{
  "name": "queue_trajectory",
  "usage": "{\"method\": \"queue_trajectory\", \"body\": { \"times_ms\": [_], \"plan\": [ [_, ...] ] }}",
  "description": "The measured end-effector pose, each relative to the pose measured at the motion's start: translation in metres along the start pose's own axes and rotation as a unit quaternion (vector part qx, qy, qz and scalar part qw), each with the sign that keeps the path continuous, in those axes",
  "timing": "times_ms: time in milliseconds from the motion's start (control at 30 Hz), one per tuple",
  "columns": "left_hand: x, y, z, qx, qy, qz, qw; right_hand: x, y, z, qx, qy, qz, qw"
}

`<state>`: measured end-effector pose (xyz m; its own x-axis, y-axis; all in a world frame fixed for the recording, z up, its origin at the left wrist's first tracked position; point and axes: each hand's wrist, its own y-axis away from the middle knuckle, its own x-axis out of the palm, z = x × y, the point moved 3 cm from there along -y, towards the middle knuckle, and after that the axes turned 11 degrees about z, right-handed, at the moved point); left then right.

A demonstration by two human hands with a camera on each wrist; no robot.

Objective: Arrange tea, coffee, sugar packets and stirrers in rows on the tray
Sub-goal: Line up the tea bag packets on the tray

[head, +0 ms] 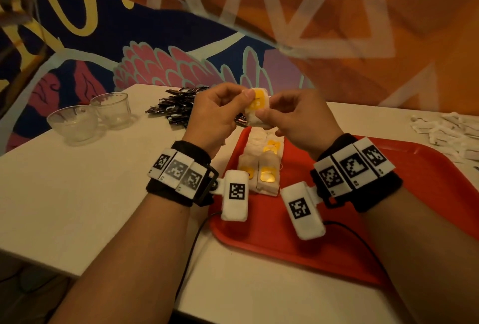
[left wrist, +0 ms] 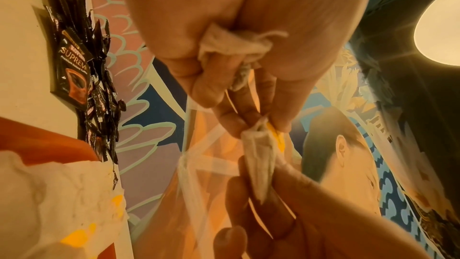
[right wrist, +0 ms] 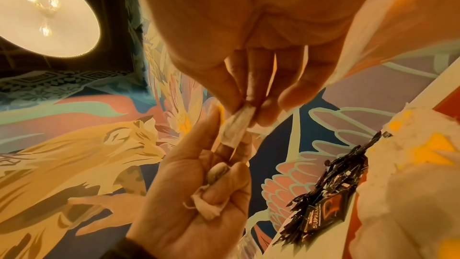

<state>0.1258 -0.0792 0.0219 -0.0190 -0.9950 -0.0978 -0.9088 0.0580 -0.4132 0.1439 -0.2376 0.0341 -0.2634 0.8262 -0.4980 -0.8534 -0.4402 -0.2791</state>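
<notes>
Both hands are raised over the far left corner of the red tray (head: 388, 194). Between them is a white tea bag (head: 255, 106) with a yellow tag. My left hand (head: 243, 98) pinches its upper edge and my right hand (head: 267, 114) pinches its lower edge. In the left wrist view the left hand (left wrist: 263, 123) also keeps a second, crumpled tea bag (left wrist: 234, 44) tucked under its curled fingers. The right hand (right wrist: 248, 113) pinches the shared tea bag (right wrist: 236, 125). Several tea bags (head: 264, 168) lie in a row on the tray's left side.
A pile of black coffee sachets (head: 178, 106) lies on the white table beyond the tray's left corner. White packets (head: 445, 129) are heaped at the far right. Two glass cups (head: 77, 121) stand at the left. A painted wall runs behind the table.
</notes>
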Motion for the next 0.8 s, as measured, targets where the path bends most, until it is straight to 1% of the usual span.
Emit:
{"method": "queue_trajectory", "body": {
  "times_ms": [133, 200, 333, 400, 467, 600, 700, 800],
  "plan": [
    [0.0, 0.0, -0.001, 0.007, -0.03, 0.001, 1.0, -0.001, 0.003, 0.0, 0.013, -0.015, 0.007, 1.0],
    [-0.001, 0.0, -0.001, 0.002, -0.045, 0.002, 0.999, 0.001, 0.005, 0.0, 0.027, -0.017, 0.03, 0.999],
    [-0.001, 0.0, -0.001, -0.018, -0.037, 0.015, 0.999, 0.0, 0.008, 0.002, 0.048, -0.005, 0.06, 0.997],
    [-0.003, 0.0, 0.0, -0.039, -0.031, 0.031, 0.998, 0.003, 0.011, 0.0, 0.082, -0.003, 0.097, 0.992],
    [-0.005, 0.0, 0.002, -0.062, -0.024, 0.04, 0.997, 0.01, 0.016, -0.004, 0.132, -0.001, 0.152, 0.979],
    [-0.013, -0.002, 0.006, -0.099, 0.017, 0.006, 0.995, 0.024, 0.028, -0.013, 0.228, 0.031, 0.237, 0.944],
    [-0.018, -0.001, 0.009, -0.115, 0.053, -0.012, 0.992, 0.034, 0.036, -0.013, 0.269, 0.022, 0.263, 0.926],
    [-0.022, 0.0, 0.01, -0.122, 0.082, -0.029, 0.989, 0.042, 0.039, -0.013, 0.282, 0.045, 0.27, 0.92]
  ]
}}
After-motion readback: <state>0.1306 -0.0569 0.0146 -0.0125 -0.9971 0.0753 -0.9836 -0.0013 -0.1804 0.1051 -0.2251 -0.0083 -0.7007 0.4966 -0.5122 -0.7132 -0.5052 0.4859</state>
